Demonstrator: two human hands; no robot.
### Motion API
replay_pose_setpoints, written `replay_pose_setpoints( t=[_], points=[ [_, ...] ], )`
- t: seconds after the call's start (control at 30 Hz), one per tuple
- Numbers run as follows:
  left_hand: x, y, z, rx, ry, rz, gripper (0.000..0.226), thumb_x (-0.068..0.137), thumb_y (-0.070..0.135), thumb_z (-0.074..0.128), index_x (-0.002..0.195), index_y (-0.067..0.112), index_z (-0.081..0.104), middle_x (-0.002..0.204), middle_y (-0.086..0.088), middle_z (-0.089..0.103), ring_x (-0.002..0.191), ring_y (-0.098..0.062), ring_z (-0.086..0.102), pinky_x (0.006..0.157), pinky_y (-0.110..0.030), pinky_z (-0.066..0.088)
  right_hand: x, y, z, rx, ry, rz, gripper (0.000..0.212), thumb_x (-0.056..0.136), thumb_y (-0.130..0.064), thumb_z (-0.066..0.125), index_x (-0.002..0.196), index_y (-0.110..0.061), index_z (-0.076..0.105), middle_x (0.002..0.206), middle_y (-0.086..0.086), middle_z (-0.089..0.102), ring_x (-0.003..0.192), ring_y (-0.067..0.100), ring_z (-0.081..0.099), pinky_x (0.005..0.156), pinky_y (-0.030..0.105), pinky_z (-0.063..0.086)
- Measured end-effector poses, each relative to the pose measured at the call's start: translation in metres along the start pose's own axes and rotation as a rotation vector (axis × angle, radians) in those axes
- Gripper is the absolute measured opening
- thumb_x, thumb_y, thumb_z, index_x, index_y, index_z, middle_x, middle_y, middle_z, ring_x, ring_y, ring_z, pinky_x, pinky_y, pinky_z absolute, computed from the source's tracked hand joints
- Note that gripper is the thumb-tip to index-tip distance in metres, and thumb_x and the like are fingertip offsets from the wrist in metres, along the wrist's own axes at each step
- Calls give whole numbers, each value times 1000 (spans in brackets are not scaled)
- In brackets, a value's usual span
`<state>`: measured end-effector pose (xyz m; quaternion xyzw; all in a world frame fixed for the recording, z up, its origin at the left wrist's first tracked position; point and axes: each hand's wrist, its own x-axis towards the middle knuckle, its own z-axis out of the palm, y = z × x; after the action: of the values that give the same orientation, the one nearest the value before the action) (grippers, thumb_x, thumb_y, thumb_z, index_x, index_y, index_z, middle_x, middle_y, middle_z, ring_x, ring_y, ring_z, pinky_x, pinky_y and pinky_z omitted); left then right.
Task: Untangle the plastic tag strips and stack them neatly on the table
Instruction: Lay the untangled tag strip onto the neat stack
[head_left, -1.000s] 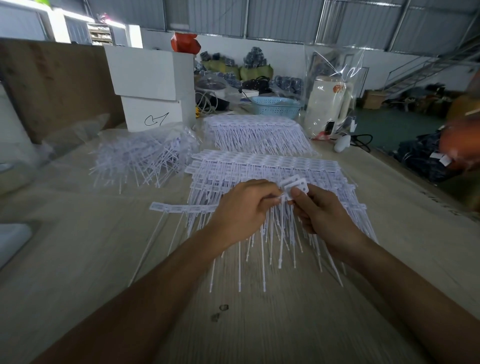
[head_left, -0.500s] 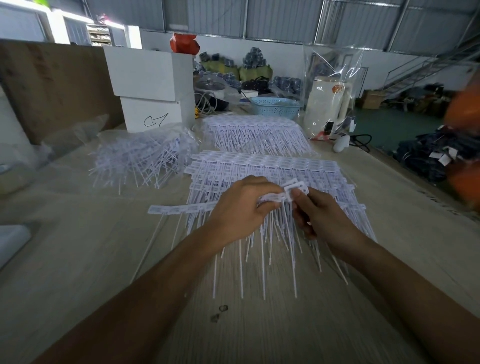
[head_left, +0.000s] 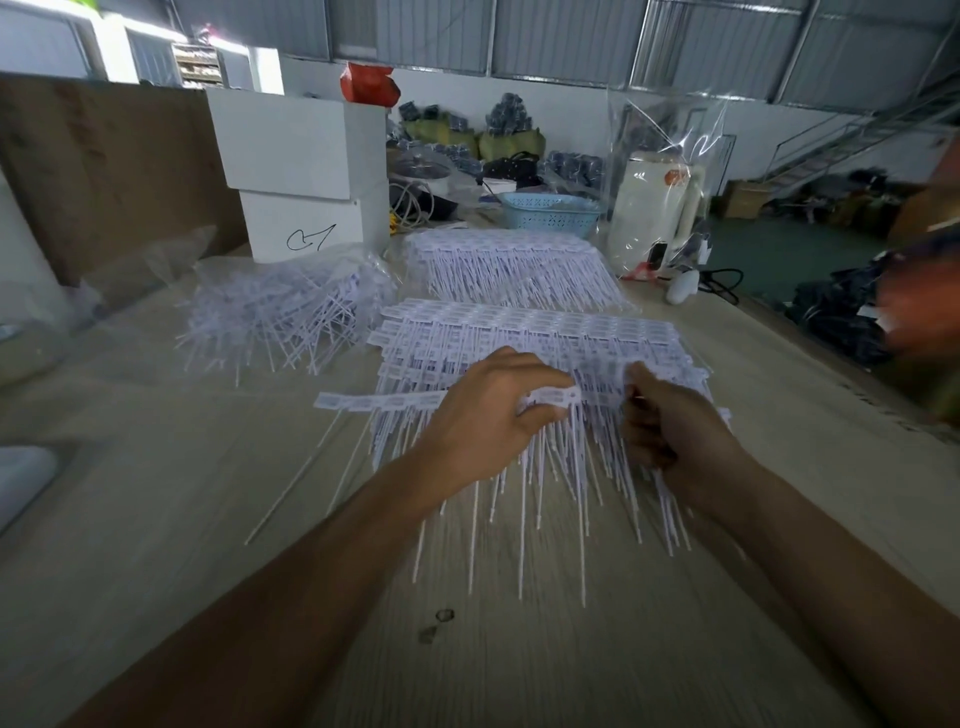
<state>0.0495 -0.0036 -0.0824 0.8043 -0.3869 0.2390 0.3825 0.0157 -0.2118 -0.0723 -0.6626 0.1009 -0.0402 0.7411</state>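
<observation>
A stack of white plastic tag strips lies flat in the middle of the wooden table, tails pointing toward me. My left hand pinches one tag strip by its header band, which runs out to the left over the stack's near edge. My right hand sits just right of it with fingers curled down over the stack's tails; what it holds is hidden. A tangled heap of tag strips lies in a clear bag at the left. A second neat stack rests behind.
Two white boxes stand at the back left, a blue basket and a bagged white kettle at the back right. A white mouse with a black cable lies near the table's right edge. Someone in orange blurs at far right.
My hands have drawn apart and lowered onto the stack. The strip my left hand holds now lies stretched flat along the near edge. My right hand has come off the strip's end.
</observation>
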Motion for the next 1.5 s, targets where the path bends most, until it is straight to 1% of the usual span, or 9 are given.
replay_pose_setpoints(
  t=[0.13,0.3,0.4,0.57,0.7,0.87,0.97,1.2,1.5],
  points=[
    [0,6,0,-16,57,-41,26,83,16,78,108,16,73,101,3,73,96,-18,62,85,-41,49,-13,4,23,-57,-160,9,35,96,-49,61,78,-19,62,60,-4,31,48,10,24,38,22,20],
    [-1,10,2,-19,56,-54,23,82,14,79,104,13,73,99,1,72,98,-19,60,86,-44,49,-24,1,32,-125,-233,-25,42,83,-52,68,72,-21,42,55,-9,27,45,7,23,38,21,20],
    [-1,11,3,4,80,-19,24,80,12,81,103,11,73,98,-1,72,97,-19,61,86,-40,49,-26,0,31,-129,-243,-46,42,79,-50,71,68,-22,42,55,-9,28,45,6,24,38,20,21],
    [2,13,1,35,132,8,26,76,14,84,97,8,70,92,0,67,89,-13,58,80,-27,47,-28,-1,30,-219,-288,-72,39,85,-50,67,75,-18,48,58,-7,31,48,8,25,41,22,21],
    [4,14,-2,12,128,3,21,75,10,82,92,8,69,89,3,64,87,-13,57,78,-28,46,-29,1,33,-263,-306,-104,42,98,-48,56,80,-11,57,64,2,28,49,10,24,42,23,21],
    [4,13,-3,33,38,15,30,88,17,74,117,10,71,112,0,67,107,-18,59,94,-36,47,-25,-1,31,-187,-202,-102,43,100,-45,55,68,-17,55,57,-2,39,42,7,30,38,19,25],
    [2,8,-7,80,16,-14,37,91,10,64,128,13,64,121,-1,66,114,-20,57,100,-38,46,-22,-1,27,-138,-195,-66,37,100,-45,54,82,-15,67,56,-5,44,43,7,31,37,19,24],
    [3,5,-12,198,14,-7,29,91,19,71,119,10,69,113,-4,71,105,-24,62,87,-39,50,-22,2,26,-98,-231,-78,35,97,-46,56,83,-15,64,58,-5,40,47,9,29,40,21,23],
    [1,4,-11,198,-43,76,19,102,11,54,113,7,69,99,-5,68,92,-23,58,76,-38,48,-25,1,24,-284,-270,-253,37,102,-41,48,83,-11,55,55,-10,42,44,6,32,42,19,28]
  ],
)
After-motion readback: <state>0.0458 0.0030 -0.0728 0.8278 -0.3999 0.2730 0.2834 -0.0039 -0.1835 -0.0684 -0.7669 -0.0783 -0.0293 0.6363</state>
